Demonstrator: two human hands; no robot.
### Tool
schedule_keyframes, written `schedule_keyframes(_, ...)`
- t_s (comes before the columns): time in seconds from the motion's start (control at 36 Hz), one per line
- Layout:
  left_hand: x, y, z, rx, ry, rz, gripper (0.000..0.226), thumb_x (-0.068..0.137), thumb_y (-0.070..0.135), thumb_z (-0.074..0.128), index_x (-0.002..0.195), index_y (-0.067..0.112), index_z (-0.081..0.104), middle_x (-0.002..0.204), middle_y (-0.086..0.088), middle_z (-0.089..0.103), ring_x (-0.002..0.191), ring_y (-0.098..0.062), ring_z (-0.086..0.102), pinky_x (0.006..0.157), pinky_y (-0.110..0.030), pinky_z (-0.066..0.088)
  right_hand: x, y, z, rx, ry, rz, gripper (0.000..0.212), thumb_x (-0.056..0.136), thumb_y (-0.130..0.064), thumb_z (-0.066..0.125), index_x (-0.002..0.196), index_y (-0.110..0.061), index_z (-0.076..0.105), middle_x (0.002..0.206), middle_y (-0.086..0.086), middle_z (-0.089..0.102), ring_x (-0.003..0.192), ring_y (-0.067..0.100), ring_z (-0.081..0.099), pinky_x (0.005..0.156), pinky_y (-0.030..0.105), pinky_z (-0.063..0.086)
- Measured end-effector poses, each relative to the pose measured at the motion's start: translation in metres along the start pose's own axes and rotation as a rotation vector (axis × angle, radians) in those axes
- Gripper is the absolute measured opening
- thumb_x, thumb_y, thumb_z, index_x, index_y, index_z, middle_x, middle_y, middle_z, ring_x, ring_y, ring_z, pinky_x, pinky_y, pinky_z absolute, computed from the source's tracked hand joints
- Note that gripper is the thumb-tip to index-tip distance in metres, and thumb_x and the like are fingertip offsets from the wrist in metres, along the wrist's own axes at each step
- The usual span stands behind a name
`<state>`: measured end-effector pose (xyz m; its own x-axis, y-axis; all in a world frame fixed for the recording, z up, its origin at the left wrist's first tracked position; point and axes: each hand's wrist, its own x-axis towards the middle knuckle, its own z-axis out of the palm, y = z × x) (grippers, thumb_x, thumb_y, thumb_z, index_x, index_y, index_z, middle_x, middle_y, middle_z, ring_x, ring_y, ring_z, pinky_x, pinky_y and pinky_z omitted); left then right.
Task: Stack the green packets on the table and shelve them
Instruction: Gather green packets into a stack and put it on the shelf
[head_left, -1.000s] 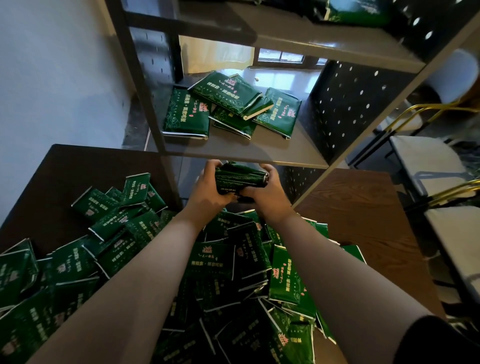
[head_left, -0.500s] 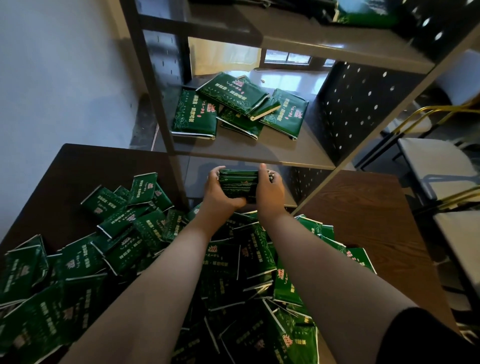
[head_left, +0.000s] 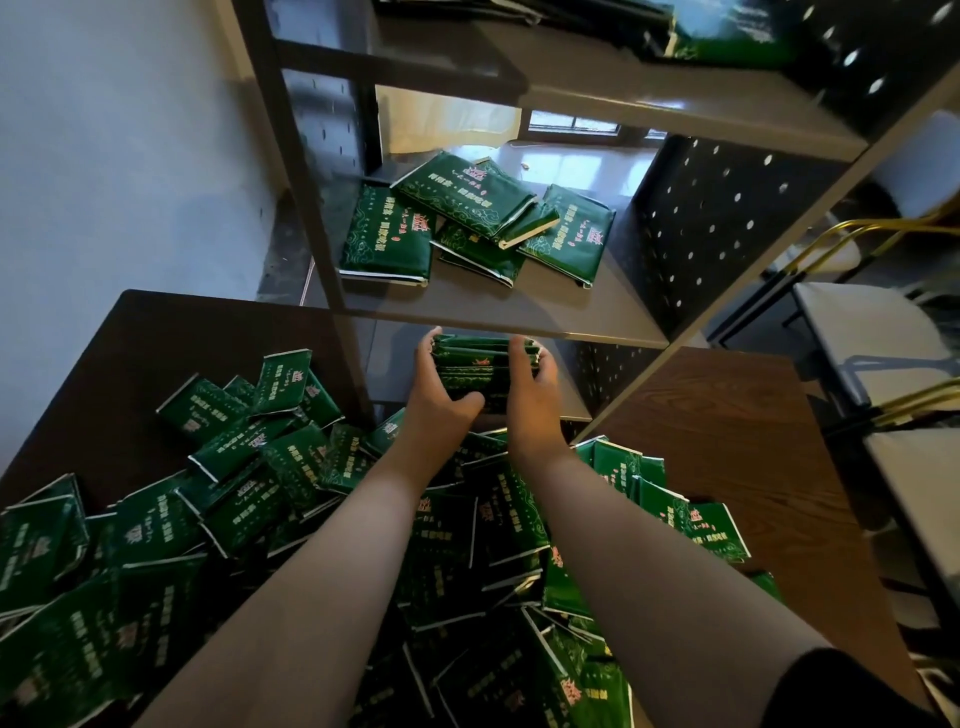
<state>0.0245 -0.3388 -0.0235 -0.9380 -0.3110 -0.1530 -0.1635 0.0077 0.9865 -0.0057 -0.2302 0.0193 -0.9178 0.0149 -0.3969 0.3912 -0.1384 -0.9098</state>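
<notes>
A stack of green packets (head_left: 480, 366) is held between my two hands just below the front edge of the middle shelf (head_left: 519, 317). My left hand (head_left: 436, 395) grips its left side, and my right hand (head_left: 530, 400) grips its right side with fingers curled over the top. Several green packets (head_left: 467, 223) lie loosely on that middle shelf. A big loose heap of green packets (head_left: 260, 488) covers the dark table (head_left: 171, 332) under my forearms.
The grey metal shelving unit has a slanted post (head_left: 296, 171) at left and a perforated side panel (head_left: 711, 218) at right. An upper shelf (head_left: 623, 98) carries more packets. Wooden tabletop (head_left: 753, 457) at right; chairs (head_left: 872, 338) beyond.
Both hands have squared up the stack and carried it slightly forward under the middle shelf's edge; the right hand's fingers now curl over the stack's top.
</notes>
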Motion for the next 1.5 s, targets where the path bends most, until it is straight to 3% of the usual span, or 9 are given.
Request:
schedule_keyframes(0.17, -0.005, -0.005, 0.001, 0.095, 0.056, 0.075, 0.106, 0.077, -0.008, 0.063, 0.155, 0.041, 0.01, 0.149, 0.01, 0.034, 0.118, 0.005, 0.052, 0.093, -0.031, 0.055, 0.0, 0.007, 0.005, 0.058, 0.056, -0.03, 0.03, 0.102, -0.039, 0.051, 0.121, -0.016, 0.057, 0.11, 0.007, 0.068, 0.097, 0.019, 0.068, 0.063, 0.018, 0.053)
schedule_keyframes(0.28, -0.005, -0.014, -0.001, 0.267, 0.033, 0.229, 0.097, 0.074, -0.012, 0.064, 0.149, 0.039, 0.029, 0.149, -0.002, 0.035, 0.138, -0.015, 0.038, 0.103, -0.013, 0.041, 0.001, 0.016, 0.009, 0.096, 0.079, -0.086, 0.026, 0.102, -0.033, 0.051, 0.115, -0.011, 0.058, 0.11, 0.014, 0.068, 0.1, 0.025, 0.069, 0.078, 0.034, 0.059)
schedule_keyframes(0.44, -0.002, -0.01, -0.004, 0.354, 0.035, 0.289, 0.085, 0.074, -0.015, 0.064, 0.149, 0.017, 0.038, 0.145, -0.003, 0.04, 0.131, -0.003, 0.035, 0.096, 0.003, 0.03, 0.005, 0.019, 0.01, 0.117, 0.07, -0.091, 0.027, 0.102, -0.034, 0.05, 0.116, -0.011, 0.058, 0.11, 0.017, 0.067, 0.101, 0.029, 0.069, 0.083, 0.044, 0.06)
schedule_keyframes(0.64, 0.004, -0.012, -0.004, 0.362, 0.057, 0.328, 0.08, 0.075, -0.013, 0.066, 0.145, 0.015, 0.04, 0.141, -0.006, 0.044, 0.134, -0.018, 0.042, 0.11, -0.026, 0.041, 0.006, 0.017, 0.008, 0.096, 0.012, -0.107, 0.029, 0.1, -0.033, 0.055, 0.125, -0.018, 0.052, 0.114, 0.01, 0.067, 0.102, 0.022, 0.069, 0.084, 0.038, 0.06)
schedule_keyframes(0.72, 0.006, -0.018, -0.01, 0.382, 0.022, 0.241, 0.09, 0.078, -0.006, 0.07, 0.148, 0.032, 0.028, 0.14, -0.006, 0.044, 0.127, -0.018, 0.049, 0.096, -0.016, 0.047, 0.004, 0.024, 0.003, 0.021, -0.047, -0.097, 0.034, 0.098, -0.031, 0.059, 0.126, -0.014, 0.049, 0.114, 0.011, 0.065, 0.103, 0.022, 0.068, 0.087, 0.043, 0.059)
schedule_keyframes(0.86, 0.006, -0.011, -0.013, 0.355, -0.028, 0.049, 0.103, 0.086, -0.001, 0.067, 0.157, 0.036, 0.002, 0.161, -0.008, 0.024, 0.144, -0.026, 0.033, 0.112, -0.046, 0.039, 0.008, 0.03, -0.005, -0.065, -0.155, -0.098, 0.066, 0.083, -0.031, 0.078, 0.137, -0.02, 0.04, 0.119, 0.008, 0.064, 0.108, 0.021, 0.067, 0.089, 0.048, 0.058)
schedule_keyframes(1.17, -0.002, -0.007, -0.024, 0.256, -0.029, 0.05, 0.106, 0.091, -0.006, 0.061, 0.156, 0.031, -0.014, 0.16, -0.012, 0.026, 0.14, -0.018, 0.037, 0.106, -0.024, 0.03, 0.023, 0.048, -0.024, -0.417, -0.175, -0.27, 0.066, 0.074, 0.013, 0.061, 0.118, -0.036, 0.058, 0.119, -0.001, 0.064, 0.115, 0.017, 0.062, 0.091, 0.043, 0.057)
schedule_keyframes(1.33, -0.01, -0.011, -0.017, 0.122, 0.186, 0.069, 0.083, 0.089, -0.01, 0.062, 0.154, 0.008, 0.014, 0.126, 0.001, 0.049, 0.111, -0.005, 0.055, 0.082, 0.0, 0.043, 0.013, 0.049, -0.023, -0.473, -0.124, -0.328, 0.04, 0.087, -0.013, 0.067, 0.119, -0.034, 0.057, 0.114, -0.004, 0.066, 0.108, 0.009, 0.064, 0.089, 0.034, 0.057)
schedule_keyframes(1.5, -0.018, -0.002, -0.01, 0.146, 0.3, -0.007, 0.037, 0.094, 0.008, 0.061, 0.127, 0.015, 0.047, 0.12, 0.001, 0.054, 0.103, -0.006, 0.057, 0.072, -0.003, 0.043, 0.011, 0.045, -0.02, -0.469, -0.086, -0.265, 0.026, 0.093, -0.023, 0.064, 0.119, -0.024, 0.062, 0.104, -0.007, 0.071, 0.095, 0.003, 0.067, 0.078, 0.019, 0.055)
